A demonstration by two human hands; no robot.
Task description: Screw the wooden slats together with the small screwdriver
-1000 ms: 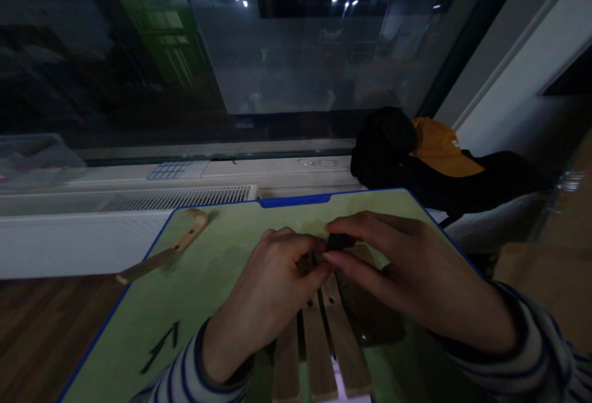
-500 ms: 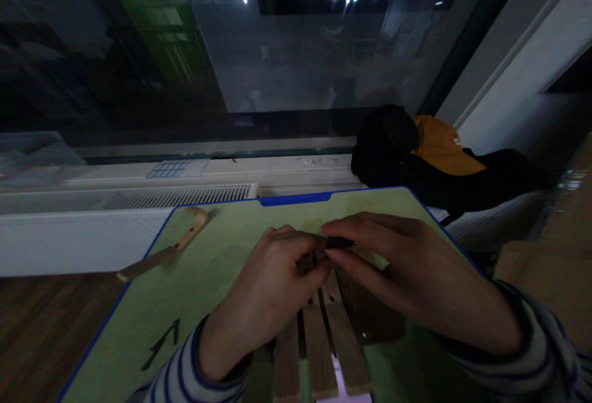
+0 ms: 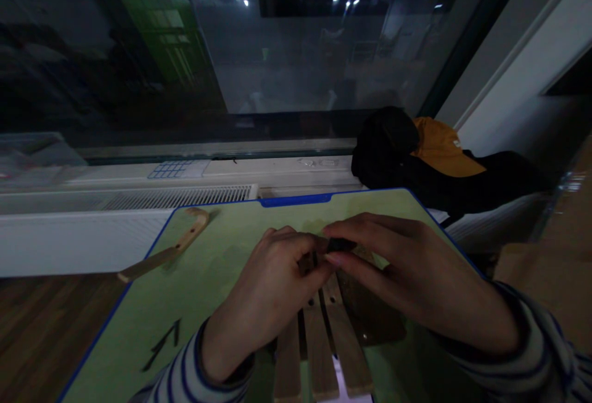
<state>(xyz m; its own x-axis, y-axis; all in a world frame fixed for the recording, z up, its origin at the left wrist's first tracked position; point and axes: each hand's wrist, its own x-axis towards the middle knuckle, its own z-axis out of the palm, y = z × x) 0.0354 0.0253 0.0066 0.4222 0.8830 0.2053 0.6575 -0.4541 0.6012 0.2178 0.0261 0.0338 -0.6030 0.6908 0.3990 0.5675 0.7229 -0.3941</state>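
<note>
Several wooden slats (image 3: 321, 353) with small holes lie side by side in front of me, their far ends under my hands. My right hand (image 3: 398, 264) pinches a small black piece (image 3: 341, 244) between thumb and fingers, just above the slats' far end. Close against it, my left hand (image 3: 272, 289) has thumb and forefinger pressed together; what lies between them is hidden. A brown, shiny flat item (image 3: 377, 316), too dim to identify, lies beside the slats under my right hand.
A curved wooden bar (image 3: 185, 239) with holes overhangs the left edge of the green, blue-rimmed table (image 3: 231, 224). Thin black pieces (image 3: 161, 344) lie at lower left. Behind are a radiator (image 3: 92, 230), a windowsill, and an orange cap (image 3: 448, 147) on dark clothing.
Both hands stay almost in place at the far end of the slats. The small black piece in my right hand shows slightly more clearly now.
</note>
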